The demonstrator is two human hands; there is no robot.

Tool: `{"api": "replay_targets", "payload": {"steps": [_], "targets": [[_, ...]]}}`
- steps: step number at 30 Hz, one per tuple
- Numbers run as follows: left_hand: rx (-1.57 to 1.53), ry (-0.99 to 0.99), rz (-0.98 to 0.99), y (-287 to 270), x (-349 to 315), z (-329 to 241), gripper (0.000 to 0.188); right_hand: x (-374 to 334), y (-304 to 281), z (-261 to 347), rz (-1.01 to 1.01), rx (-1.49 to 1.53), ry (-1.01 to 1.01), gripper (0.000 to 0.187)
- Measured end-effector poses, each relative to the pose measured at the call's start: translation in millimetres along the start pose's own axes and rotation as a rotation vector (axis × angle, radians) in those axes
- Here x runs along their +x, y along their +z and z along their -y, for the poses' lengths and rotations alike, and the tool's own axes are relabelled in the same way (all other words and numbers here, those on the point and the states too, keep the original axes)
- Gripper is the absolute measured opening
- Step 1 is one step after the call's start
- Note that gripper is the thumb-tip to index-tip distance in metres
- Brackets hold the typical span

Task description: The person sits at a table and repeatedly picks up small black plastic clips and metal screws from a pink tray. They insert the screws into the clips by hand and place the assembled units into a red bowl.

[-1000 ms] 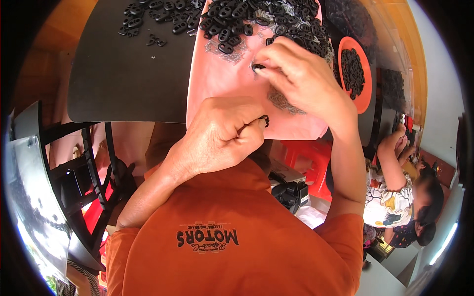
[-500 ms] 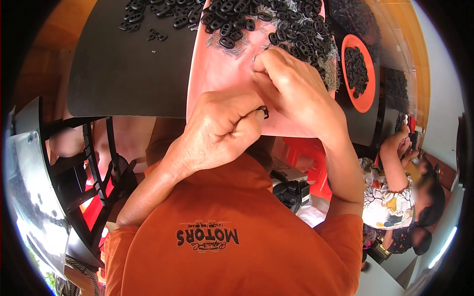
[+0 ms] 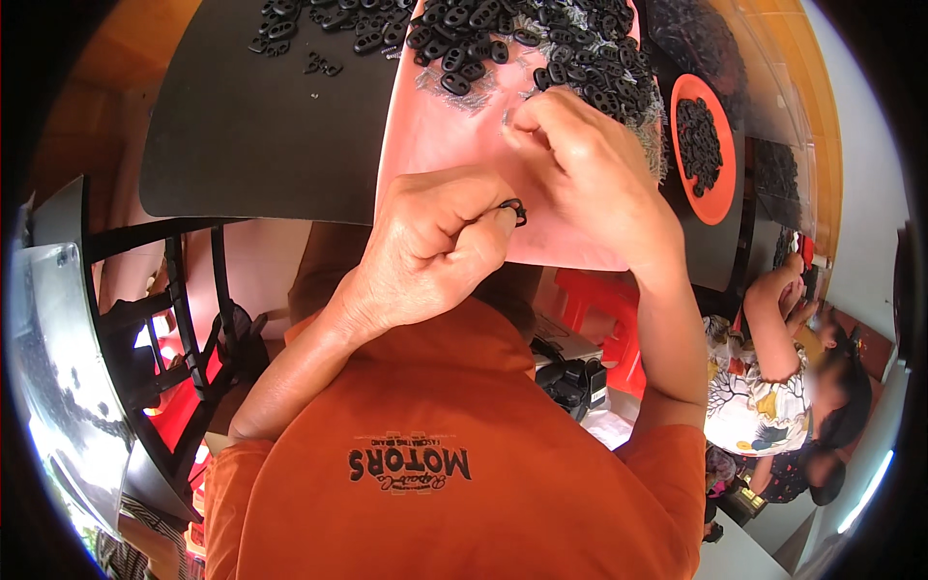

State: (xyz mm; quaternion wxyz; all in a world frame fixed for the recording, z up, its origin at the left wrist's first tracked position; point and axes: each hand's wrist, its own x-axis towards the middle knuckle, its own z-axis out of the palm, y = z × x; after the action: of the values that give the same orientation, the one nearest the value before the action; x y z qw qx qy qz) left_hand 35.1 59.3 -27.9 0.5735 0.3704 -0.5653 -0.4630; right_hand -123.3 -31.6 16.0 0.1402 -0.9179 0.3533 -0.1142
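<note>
My left hand (image 3: 430, 242) is closed, with a small black plastic cord-lock part (image 3: 519, 213) pinched between thumb and forefinger. Just beyond it, to the right, my right hand (image 3: 580, 155) has its thumb and forefinger pressed together over the pink tray (image 3: 449, 145). A thin, pale sliver like a small spring shows at those fingertips. Black oval cord-lock parts (image 3: 474, 43) with holes lie heaped on the tray's far side. Among them are many small silvery springs (image 3: 462, 95). Fingers hide most of what each hand holds.
More black parts (image 3: 324, 64) lie on the dark table (image 3: 261, 145) to the left. An orange-red bowl (image 3: 720, 205) of black pieces stands at the right. Below the tray is a red stool (image 3: 580, 300). Other people sit at the lower right, with a patterned garment (image 3: 759, 406) showing.
My right hand has shifted very slightly at the fingertips. The left hand keeps its pinch on the black part. The whole view has tilted a little.
</note>
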Motion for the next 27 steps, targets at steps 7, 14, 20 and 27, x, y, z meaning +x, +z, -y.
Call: {"api": "replay_targets", "payload": {"steps": [7,14,20,27], "targets": [[0.025,-0.001,-0.007,0,0,2,0.007,-1,7,-3,0.057,-0.238,0.026,0.023],[0.031,-0.047,0.014,-3,3,-1,0.006,-6,4,-3,0.047,-0.222,0.053,0.015],[-0.019,-0.198,0.014,-5,5,-9,0.011,1,2,-4,0.061,-0.209,0.024,0.012],[-0.144,-0.177,-0.059,-3,5,0,0.017,5,2,1,0.031,-0.277,-0.049,0.015]]}}
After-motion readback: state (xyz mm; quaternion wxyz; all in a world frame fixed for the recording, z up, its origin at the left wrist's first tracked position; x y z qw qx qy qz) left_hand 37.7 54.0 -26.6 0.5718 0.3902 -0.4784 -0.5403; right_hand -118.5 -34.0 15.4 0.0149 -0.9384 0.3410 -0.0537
